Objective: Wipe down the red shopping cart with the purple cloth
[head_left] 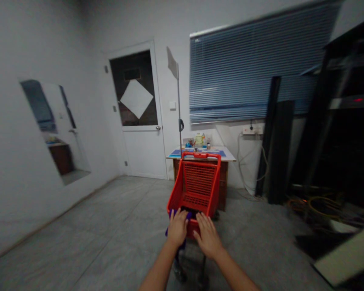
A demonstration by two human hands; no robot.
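Note:
A red shopping cart (199,178) with a slatted basket stands in front of me, its handle bar on the far side. My left hand (178,227) rests on the near rim at the left, fingers spread over a purple cloth (171,214) that hangs there. On the same rim, farther right, lies my right hand (208,235), its fingers extended forward and the thumb apart. Both palms face down, and neither hand is wrapped round the rim. Something dark lies in the basket just beyond my fingers; I cannot make out what.
A small desk (229,155) with bottles stands behind the cart. A pole with a flag (172,64) rises beside it. At left are a white door (142,155) and a wall mirror (56,129). Cables (324,207), dark panels (281,153) and a pale board (346,254) occupy the right.

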